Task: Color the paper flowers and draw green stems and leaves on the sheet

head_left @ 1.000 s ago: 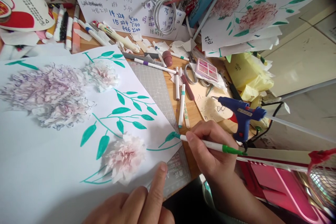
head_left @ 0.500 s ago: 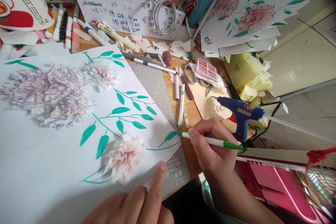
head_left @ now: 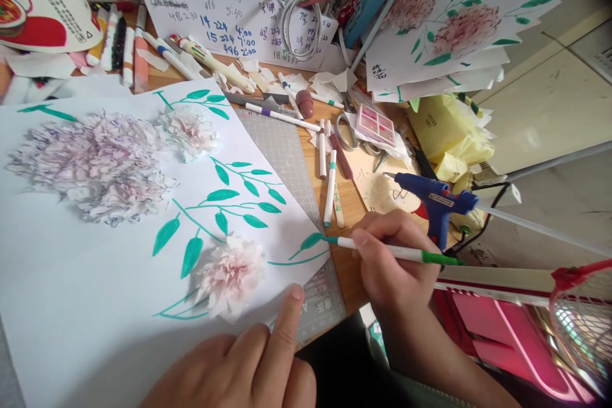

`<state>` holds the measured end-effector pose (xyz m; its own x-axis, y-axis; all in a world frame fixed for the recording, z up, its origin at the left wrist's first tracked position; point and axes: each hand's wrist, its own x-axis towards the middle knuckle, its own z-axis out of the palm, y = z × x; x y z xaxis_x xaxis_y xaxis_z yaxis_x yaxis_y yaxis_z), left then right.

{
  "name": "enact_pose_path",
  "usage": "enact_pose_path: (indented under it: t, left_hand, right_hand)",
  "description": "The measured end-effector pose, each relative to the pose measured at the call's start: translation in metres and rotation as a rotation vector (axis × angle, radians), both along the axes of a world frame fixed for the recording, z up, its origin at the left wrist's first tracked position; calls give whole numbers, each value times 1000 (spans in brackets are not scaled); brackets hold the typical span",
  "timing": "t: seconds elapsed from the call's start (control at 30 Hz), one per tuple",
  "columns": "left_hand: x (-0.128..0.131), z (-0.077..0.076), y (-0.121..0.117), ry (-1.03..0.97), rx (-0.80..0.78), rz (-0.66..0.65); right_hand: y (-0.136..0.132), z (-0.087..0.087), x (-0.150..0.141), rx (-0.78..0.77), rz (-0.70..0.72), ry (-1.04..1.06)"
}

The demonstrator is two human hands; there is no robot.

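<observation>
My right hand (head_left: 394, 261) grips a green felt-tip marker (head_left: 399, 252), its tip at the pointed end of a filled green leaf (head_left: 312, 241) near the paper's right corner. Below that leaf runs a curved green stem line. My left hand (head_left: 239, 363) rests on the white sheet (head_left: 95, 287) by its lower edge, index finger stretched out and the others loosely bent. Just above it, a pale pink paper flower (head_left: 229, 277) stands out from the sheet. Larger purple-edged paper flowers (head_left: 109, 153) and a small one (head_left: 189, 131) sit at the upper left, with painted green leaves between.
A grey cutting mat (head_left: 282, 146) lies under the sheet. To the right are a blue glue gun (head_left: 435, 197), scissors (head_left: 345, 131), a pink palette (head_left: 375, 124) and loose markers (head_left: 329, 188). Paper scraps and pens line the back; finished flower sheets (head_left: 459, 19) stand behind.
The view has shifted slightly, and the sheet appears a little higher and further right. My right hand has moved slightly right with the marker, whose tip stays at the leaf's end.
</observation>
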<state>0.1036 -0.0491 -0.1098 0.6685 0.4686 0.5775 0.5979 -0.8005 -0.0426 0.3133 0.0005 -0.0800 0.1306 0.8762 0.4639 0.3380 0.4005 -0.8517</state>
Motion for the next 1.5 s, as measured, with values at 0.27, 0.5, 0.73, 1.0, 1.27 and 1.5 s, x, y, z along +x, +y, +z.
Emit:
enact_pose_path:
  t: [0.27,0.5,0.73,1.0,1.27,1.5]
  left_hand:
    - [4,16,-2,59,-170,45]
    - [2,23,-2,69,-224,23]
    - [4,22,-4,46,-211,64]
    - [4,21,-2,35,-198,56]
    - [4,23,-1,47,-214,49]
    - [4,24,-2,40,-218,36]
  right_hand:
    - [-14,6,-8,-175,250,-3]
    - [-12,7,-15,-81,185,-187]
    - [-13,9,-14,-64,302,-181]
    - [-11,7,-12,-86,295,-161]
    - [-18,2,-4,-115,214,-102]
    - [-16,4,-4,-153,253,-26]
